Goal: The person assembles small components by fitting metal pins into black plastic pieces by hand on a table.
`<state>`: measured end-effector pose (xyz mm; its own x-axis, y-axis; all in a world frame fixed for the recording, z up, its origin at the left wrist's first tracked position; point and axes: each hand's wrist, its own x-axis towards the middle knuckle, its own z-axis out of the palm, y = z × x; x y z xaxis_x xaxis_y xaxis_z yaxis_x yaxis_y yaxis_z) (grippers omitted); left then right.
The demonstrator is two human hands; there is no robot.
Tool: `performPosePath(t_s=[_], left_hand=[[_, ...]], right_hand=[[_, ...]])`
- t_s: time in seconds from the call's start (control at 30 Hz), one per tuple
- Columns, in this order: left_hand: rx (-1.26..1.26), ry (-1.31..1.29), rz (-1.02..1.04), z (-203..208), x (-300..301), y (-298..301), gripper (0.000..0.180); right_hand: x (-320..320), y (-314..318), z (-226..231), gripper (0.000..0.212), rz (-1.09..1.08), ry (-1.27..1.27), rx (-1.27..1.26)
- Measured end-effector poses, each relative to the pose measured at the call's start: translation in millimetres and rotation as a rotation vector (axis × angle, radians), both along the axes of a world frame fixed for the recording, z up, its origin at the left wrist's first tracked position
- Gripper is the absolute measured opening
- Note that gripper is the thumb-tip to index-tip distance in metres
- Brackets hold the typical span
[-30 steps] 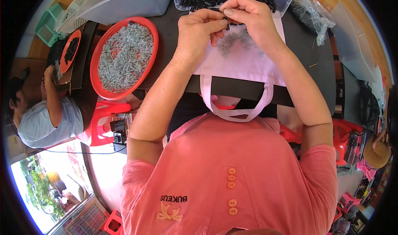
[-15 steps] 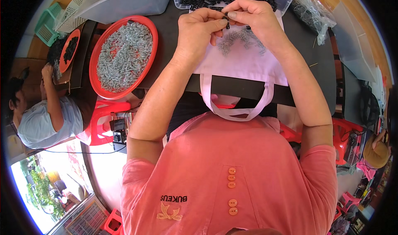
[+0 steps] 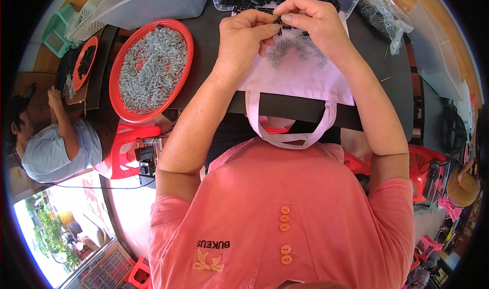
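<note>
Left hand and right hand: fingers of both pinching a small black part, near loose metal springs on a pale tote bag

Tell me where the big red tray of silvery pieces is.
In the head view, the big red tray sits on the dark table, left of the person's left hand.
</note>
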<state>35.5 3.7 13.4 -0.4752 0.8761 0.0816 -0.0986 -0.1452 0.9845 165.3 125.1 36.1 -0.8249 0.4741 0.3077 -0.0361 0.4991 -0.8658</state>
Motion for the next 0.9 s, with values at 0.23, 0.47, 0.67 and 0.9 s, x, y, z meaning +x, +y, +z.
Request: performPosePath(t_s=[0.23,0.47,0.67,0.9], left_hand=[[-0.025,0.052,-0.009,1.2,1.6,-0.7,0.01],[-0.042,0.203,0.021,-3.0,2.4,0.2,0.008],[0.087,0.376,0.077,-11.6,3.4,1.5,0.007],[0.131,0.559,0.117,-12.4,4.3,1.3,0.013]], right_hand=[[1.6,-9.5,8.2,0.012,0.003,0.033,0.213],[2.0,-15.0,9.2,0.017,-0.028,0.084,0.499],[2.1,-14.7,17.1,0.021,0.042,0.117,0.568],[5.0,-15.0,23.1,0.019,0.021,-0.03,0.463]])
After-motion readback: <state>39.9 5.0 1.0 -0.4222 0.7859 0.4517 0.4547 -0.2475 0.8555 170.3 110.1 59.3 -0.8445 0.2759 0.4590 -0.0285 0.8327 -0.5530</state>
